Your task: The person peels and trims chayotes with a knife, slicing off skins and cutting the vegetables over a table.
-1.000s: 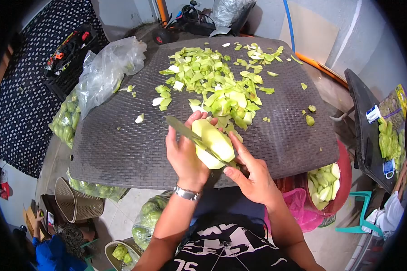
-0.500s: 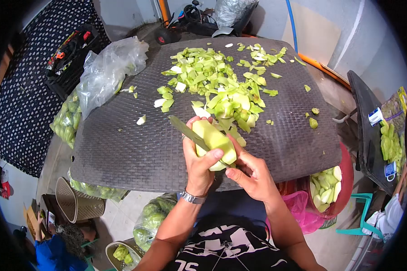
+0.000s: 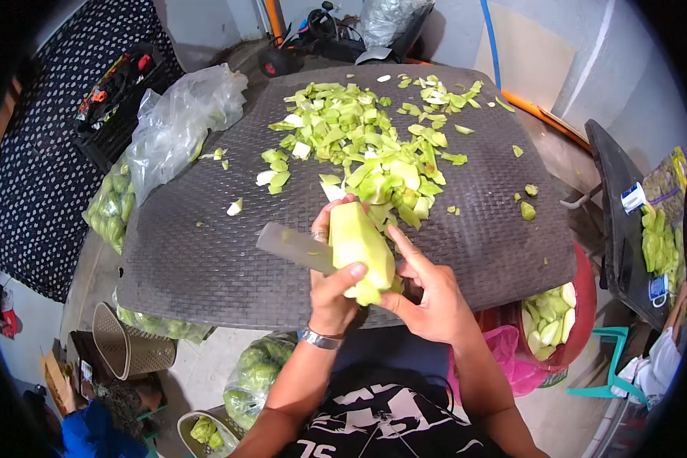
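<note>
My left hand point(image 3: 330, 301) is wrapped round a peeled, pale green chayote point(image 3: 361, 243), thumb on its near end and fingers behind it. The chayote stands lengthwise over the near edge of the table. A broad knife blade point(image 3: 296, 249) sticks out to the left, across my left fingers, and runs behind the chayote towards my right hand point(image 3: 431, 299). That hand is closed about the knife's handle end, which is mostly hidden; its index finger and thumb rest against the chayote's right side. Just beyond lies a heap of green peelings point(image 3: 351, 130).
The dark woven-pattern table point(image 3: 206, 267) carries a crumpled clear plastic bag point(image 3: 183, 122) at left. A red tub point(image 3: 582, 305) with peeled pieces stands at lower right, near a pink bag point(image 3: 500, 359). Bagged chayotes point(image 3: 258, 374) and a beige basket point(image 3: 126, 343) are on the floor.
The blade has swung from a steep slant to a flatter one, its tip lower and further left. The chayote has turned more upright in my hands.
</note>
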Tool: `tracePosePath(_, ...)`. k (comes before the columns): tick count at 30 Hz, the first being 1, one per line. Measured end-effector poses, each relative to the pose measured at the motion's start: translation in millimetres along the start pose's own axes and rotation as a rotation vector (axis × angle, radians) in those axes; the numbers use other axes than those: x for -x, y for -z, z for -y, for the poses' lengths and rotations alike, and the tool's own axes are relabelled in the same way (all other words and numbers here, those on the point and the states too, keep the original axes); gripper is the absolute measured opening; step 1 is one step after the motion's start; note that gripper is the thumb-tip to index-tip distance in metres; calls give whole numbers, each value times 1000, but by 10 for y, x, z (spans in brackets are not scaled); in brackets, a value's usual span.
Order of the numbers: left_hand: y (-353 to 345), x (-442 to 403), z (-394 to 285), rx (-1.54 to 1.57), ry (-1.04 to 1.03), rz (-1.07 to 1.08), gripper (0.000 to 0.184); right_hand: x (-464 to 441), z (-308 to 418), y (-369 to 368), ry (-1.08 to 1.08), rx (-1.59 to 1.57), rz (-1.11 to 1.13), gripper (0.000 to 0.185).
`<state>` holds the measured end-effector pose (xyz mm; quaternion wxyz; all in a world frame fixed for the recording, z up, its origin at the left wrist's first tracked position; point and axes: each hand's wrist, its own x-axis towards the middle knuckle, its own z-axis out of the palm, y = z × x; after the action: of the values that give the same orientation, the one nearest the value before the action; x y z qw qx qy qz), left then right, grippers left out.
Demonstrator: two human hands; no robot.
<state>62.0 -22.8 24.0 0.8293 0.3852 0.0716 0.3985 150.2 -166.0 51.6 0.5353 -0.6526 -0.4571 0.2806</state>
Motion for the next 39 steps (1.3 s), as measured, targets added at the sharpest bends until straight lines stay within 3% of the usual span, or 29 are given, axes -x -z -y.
tracePosePath(3, 71, -20, -89, 112, 97, 69, 94, -11, 166, 35, 36, 292, -15, 101)
tracePosePath(14, 65, -2, -111, 71, 74, -61, 91, 6, 142, 44, 71, 443, 29, 78)
tracePosePath(18, 69, 13, -33, 22, -13, -62, 90, -64, 18, -4, 160, 380, 2, 73)
tracePosePath(21, 31, 22, -46, -34, -55, -91, 90, -110, 53, 28, 15, 329, 60, 73)
tracePosePath(27, 53, 18, 75, -152, -251, -92, 93, -171, -111, 34, 73, 217, 71, 70)
tracePosePath(29, 52, -12, 117, -183, -356, -83, 94, -153, -3, 21, -35, 220, 70, 72)
tracePosePath(32, 22, -70, -50, -193, -128, -91, 93, -95, 95, -13, -58, 327, -10, 75)
tracePosePath(33, 109, -123, -153, -104, 54, 6, 82, -74, 104, -21, -42, 377, -49, 75)
tracePosePath(36, 95, -184, -205, 108, 266, -90, 75, -100, 113, -17, 166, 489, -108, 77)
tracePosePath(39, 58, -165, -157, 146, 173, -129, 72, -122, 59, -28, 137, 524, -22, 78)
